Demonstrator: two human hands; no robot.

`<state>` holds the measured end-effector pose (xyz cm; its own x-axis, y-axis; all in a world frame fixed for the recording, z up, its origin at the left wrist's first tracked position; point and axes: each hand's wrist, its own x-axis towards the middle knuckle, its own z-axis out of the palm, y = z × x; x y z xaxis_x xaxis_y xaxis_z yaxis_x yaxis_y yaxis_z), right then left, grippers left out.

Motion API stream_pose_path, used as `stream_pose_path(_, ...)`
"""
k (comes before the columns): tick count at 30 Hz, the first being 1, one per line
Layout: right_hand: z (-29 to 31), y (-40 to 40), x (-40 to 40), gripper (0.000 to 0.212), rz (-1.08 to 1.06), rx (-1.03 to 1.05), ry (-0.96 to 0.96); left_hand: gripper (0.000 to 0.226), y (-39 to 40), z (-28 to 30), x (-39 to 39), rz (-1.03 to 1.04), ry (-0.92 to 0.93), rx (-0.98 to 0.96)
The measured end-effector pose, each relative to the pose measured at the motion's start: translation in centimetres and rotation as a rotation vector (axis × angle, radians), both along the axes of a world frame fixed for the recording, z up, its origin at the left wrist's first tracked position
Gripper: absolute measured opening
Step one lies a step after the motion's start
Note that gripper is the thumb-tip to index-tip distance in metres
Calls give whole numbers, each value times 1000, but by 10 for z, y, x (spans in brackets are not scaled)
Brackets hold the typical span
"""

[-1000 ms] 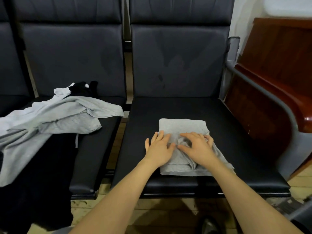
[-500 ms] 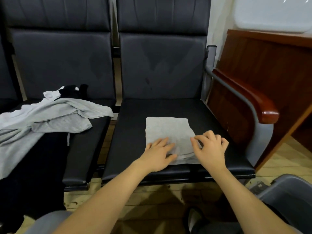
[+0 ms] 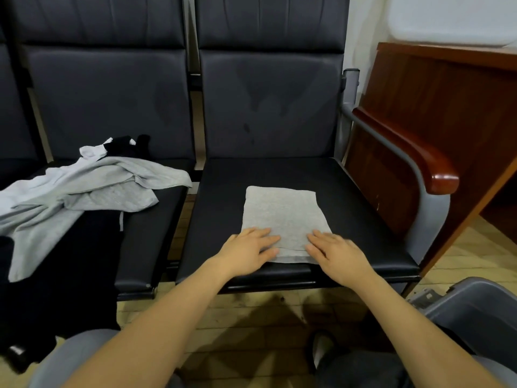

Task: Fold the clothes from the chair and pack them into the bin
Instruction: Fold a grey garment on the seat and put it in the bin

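Now your fold looks finished.
Both hands, left hand (image 3: 249,245) and right hand (image 3: 338,254), have flattened, released, onto the shirt (image 3: 282,217) mid-frame; bin (image 3: 472,312) next.

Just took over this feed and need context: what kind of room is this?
Probably a waiting area or lobby, though I can't be sure. Black padded seats stand joined in a row with a wooden armrest at the end, a dark wooden counter or desk sits alongside, and the floor is worn.

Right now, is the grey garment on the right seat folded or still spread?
Folded: the grey garment lies as a compact rectangle with layered edges at its near end, left hand and right hand flat on it.
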<state>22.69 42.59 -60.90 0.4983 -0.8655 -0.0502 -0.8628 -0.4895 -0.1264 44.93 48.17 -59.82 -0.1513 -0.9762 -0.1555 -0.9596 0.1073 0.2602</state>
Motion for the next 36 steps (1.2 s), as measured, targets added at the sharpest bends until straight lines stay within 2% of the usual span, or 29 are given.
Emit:
stream_pose_path(3,12,4,1,44,24,-144,-37,45,-1,7,-1,59,122,-27)
stream_pose_path(6,16,0,8,48,4,-114,-218,43,-4,12,-3,113,200,-84)
stream_pose_path(10,12,-16,17,31,-101,-176,-386,44,-18,12,-3,204,209,-147)
stream_pose_path(15,3,-39,15,45,-368,-116,-199,48,-47,4,-2,358,171,-152)
stream_pose_path(17,-3,-44,15,49,-424,-68,-180,49,-56,-1,-2,400,170,-135)
stream_pose_path(21,-6,-51,22,48,-434,-57,-285,48,-66,-11,-5,406,186,-214)
stream_pose_path(25,-4,-55,33,49,-403,-40,-246,48,-71,-19,-3,435,96,-249)
stream_pose_path(29,-3,-58,35,45,-410,13,-251,47,-72,-18,1,427,102,-230)
stream_pose_path(32,-2,-57,37,41,-368,49,-332,42,-67,-15,2,401,243,-254)
stream_pose_path(36,2,-45,37,35,-280,-9,-566,36,-56,0,0,382,473,-318)
